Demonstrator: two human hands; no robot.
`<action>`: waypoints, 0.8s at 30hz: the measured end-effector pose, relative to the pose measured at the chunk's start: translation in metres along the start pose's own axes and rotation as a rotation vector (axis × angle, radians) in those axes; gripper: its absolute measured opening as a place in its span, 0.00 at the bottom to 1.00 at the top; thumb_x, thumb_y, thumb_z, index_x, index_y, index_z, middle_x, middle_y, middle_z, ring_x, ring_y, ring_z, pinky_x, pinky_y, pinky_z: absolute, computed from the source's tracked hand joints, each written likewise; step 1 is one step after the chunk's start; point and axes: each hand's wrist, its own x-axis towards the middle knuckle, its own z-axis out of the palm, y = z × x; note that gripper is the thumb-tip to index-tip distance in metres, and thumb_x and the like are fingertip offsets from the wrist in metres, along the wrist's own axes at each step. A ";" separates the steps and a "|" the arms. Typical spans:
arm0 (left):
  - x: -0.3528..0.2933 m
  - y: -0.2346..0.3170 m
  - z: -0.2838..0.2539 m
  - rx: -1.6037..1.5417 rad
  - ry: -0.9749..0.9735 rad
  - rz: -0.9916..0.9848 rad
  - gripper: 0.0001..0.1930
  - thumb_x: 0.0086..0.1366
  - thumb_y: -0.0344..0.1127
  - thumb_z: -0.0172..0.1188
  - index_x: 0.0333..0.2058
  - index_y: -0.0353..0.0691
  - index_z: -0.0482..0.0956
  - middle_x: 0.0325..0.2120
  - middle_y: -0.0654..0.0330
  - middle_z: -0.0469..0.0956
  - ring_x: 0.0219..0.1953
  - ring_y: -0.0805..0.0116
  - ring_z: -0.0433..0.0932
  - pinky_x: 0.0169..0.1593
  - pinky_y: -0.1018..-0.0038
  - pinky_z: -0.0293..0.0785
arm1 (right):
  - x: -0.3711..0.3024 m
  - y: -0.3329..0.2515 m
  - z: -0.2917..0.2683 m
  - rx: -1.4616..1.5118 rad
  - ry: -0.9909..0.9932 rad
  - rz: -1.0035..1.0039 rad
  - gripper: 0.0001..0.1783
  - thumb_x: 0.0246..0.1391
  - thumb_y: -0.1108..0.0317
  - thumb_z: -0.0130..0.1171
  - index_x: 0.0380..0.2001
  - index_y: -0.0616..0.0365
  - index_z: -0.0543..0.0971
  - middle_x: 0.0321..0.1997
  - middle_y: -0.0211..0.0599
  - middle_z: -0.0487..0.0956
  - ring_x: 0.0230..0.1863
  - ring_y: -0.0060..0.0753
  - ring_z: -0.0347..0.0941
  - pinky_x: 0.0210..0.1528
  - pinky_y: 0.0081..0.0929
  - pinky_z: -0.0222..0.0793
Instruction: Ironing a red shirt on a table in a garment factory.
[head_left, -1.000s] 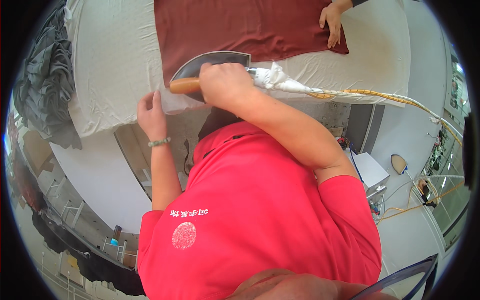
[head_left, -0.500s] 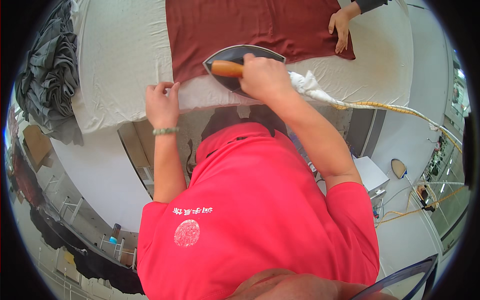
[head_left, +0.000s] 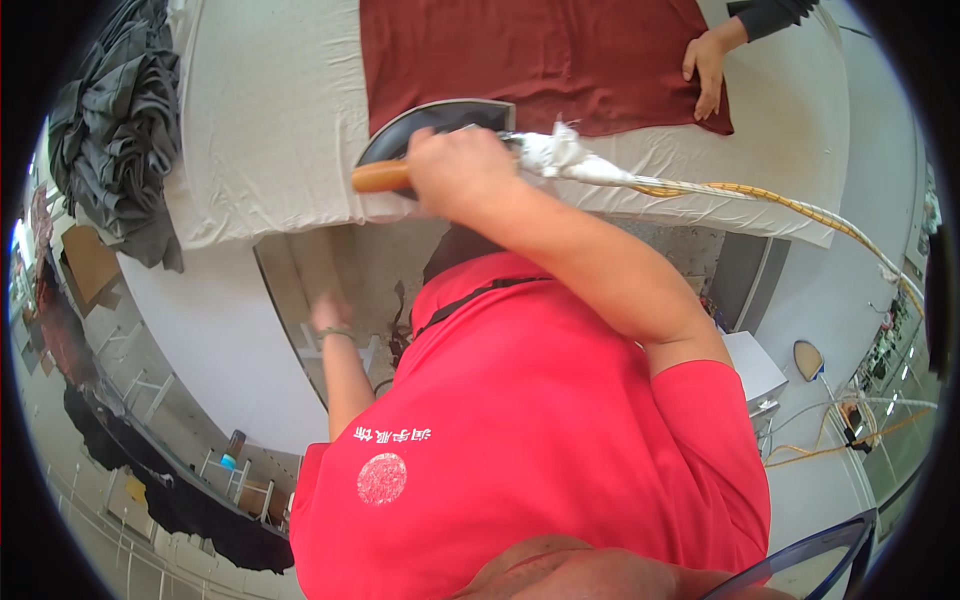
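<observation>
My right hand (head_left: 462, 172) is wrapped round the orange-brown wooden handle of a clothes iron (head_left: 440, 120). The iron rests over the near left edge of a dark red cloth (head_left: 520, 60), and its pointed end reaches left onto the white table cover (head_left: 275, 120). Below the table edge, beside my body, hangs my left hand (head_left: 328, 312), smeared by motion; its fingers cannot be made out. Another person's hand (head_left: 708, 70) lies on the right side of the red cloth.
A heap of dark grey fabric (head_left: 115, 140) sits at the table's left end. From the iron, a white wrapping (head_left: 570, 155) leads into a white and yellow hose (head_left: 760, 195) running right. A white box (head_left: 752, 365) stands below the table's right side.
My left hand has left the cloth's near left corner and dropped below the table edge. My right hand has moved the iron left and slightly nearer. The view has shifted a little.
</observation>
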 end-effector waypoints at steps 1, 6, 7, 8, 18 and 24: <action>-0.010 -0.021 0.013 0.150 -0.137 -0.107 0.09 0.62 0.41 0.59 0.29 0.43 0.78 0.22 0.63 0.73 0.23 0.70 0.72 0.26 0.70 0.70 | 0.001 -0.005 0.000 0.006 -0.004 -0.037 0.11 0.49 0.66 0.57 0.32 0.64 0.75 0.27 0.51 0.82 0.31 0.50 0.83 0.35 0.43 0.78; -0.019 -0.071 0.045 0.678 -0.628 0.316 0.11 0.63 0.38 0.58 0.37 0.36 0.81 0.27 0.60 0.80 0.25 0.70 0.77 0.26 0.72 0.72 | -0.007 0.000 -0.007 -0.030 -0.047 -0.064 0.13 0.49 0.65 0.59 0.33 0.65 0.75 0.27 0.50 0.83 0.32 0.50 0.83 0.36 0.43 0.79; -0.026 -0.068 0.048 0.745 -0.696 0.531 0.12 0.63 0.38 0.58 0.39 0.35 0.81 0.28 0.60 0.82 0.26 0.71 0.79 0.26 0.72 0.73 | -0.012 0.006 -0.010 -0.046 -0.062 -0.032 0.13 0.49 0.64 0.60 0.33 0.65 0.75 0.27 0.50 0.83 0.32 0.50 0.83 0.36 0.43 0.78; -0.033 -0.057 0.054 0.740 -0.691 0.530 0.12 0.63 0.38 0.58 0.39 0.35 0.81 0.28 0.60 0.82 0.26 0.71 0.79 0.26 0.72 0.73 | -0.019 0.015 -0.012 -0.051 -0.053 -0.001 0.14 0.49 0.64 0.60 0.33 0.64 0.75 0.27 0.51 0.82 0.32 0.51 0.82 0.36 0.43 0.78; -0.137 0.038 0.079 0.514 -0.291 0.364 0.15 0.66 0.41 0.57 0.37 0.33 0.82 0.19 0.61 0.80 0.19 0.70 0.77 0.26 0.73 0.72 | -0.149 0.182 -0.070 -0.107 0.008 0.361 0.33 0.47 0.62 0.63 0.58 0.52 0.70 0.32 0.55 0.81 0.37 0.60 0.78 0.40 0.51 0.74; -0.195 0.029 0.088 0.678 -0.145 0.744 0.15 0.66 0.43 0.60 0.37 0.34 0.82 0.18 0.63 0.78 0.19 0.76 0.72 0.26 0.76 0.68 | -0.242 0.337 -0.098 -0.119 0.164 0.492 0.26 0.54 0.61 0.62 0.57 0.50 0.74 0.38 0.53 0.82 0.41 0.56 0.79 0.43 0.44 0.73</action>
